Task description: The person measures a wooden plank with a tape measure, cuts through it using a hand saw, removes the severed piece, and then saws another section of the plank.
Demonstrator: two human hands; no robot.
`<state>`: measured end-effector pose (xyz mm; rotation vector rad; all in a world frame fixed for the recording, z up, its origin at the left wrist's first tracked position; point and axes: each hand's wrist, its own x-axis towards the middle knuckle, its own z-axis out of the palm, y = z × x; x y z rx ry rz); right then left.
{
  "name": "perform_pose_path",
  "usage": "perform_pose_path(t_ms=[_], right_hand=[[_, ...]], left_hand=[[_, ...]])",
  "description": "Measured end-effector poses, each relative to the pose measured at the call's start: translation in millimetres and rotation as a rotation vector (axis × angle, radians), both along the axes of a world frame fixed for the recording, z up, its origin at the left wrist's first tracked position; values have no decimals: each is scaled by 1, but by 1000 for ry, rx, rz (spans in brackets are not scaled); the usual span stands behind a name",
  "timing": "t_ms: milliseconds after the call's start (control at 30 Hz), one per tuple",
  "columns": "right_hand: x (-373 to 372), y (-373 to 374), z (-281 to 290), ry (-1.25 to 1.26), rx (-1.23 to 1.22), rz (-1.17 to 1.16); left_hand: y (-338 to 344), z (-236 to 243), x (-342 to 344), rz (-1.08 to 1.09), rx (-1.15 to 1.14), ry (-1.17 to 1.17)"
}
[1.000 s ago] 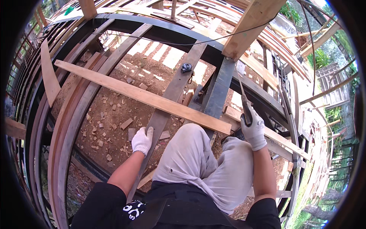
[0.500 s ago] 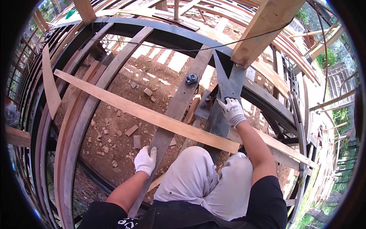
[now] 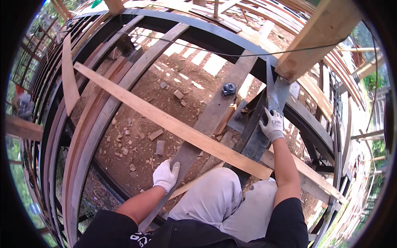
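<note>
My left hand [image 3: 165, 176], in a white glove, is closed round the left edge of a weathered grey plank [image 3: 209, 120] that runs away from me. My right hand [image 3: 273, 125], also gloved, grips the near end of a handsaw on the dark steel beam [image 3: 257, 144]. The saw's handle is hidden under the fingers, while its tapering blade [image 3: 271, 80] points away, turned nearly edge-on. A long pale board [image 3: 165, 121] lies slantwise across the planks, its near end by my knees. Farther up the grey plank sits a black tape measure [image 3: 228, 89].
A thick timber post [image 3: 318, 39] rises beyond my right hand, and a thin black cable [image 3: 215, 53] crosses ahead. Between the beams is a drop to dirt ground [image 3: 140, 120] strewn with wood offcuts. A short thin board [image 3: 69, 78] lies at the far left.
The saw blade has turned from showing its broad face to nearly edge-on, with my right hand at its near end. The view has shifted left, while my left hand stays on the grey plank.
</note>
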<state>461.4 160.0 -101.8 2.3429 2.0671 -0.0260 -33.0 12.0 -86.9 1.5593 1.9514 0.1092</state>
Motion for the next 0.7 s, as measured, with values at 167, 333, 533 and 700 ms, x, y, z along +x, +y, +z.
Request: perform_pose_path(t_ms=[167, 333, 533, 700], right_hand=[[-13, -15, -3, -6, 26, -6], [-20, -35, 2, -89, -4, -52], [-54, -72, 25, 188, -71, 260], [-102, -104, 39, 148, -533, 526]], left_hand=[[-4, 7, -9, 11, -14, 12], [-9, 8, -19, -37, 9, 4], [-18, 6, -22, -18, 55, 0], [-24, 7, -25, -12, 60, -13]])
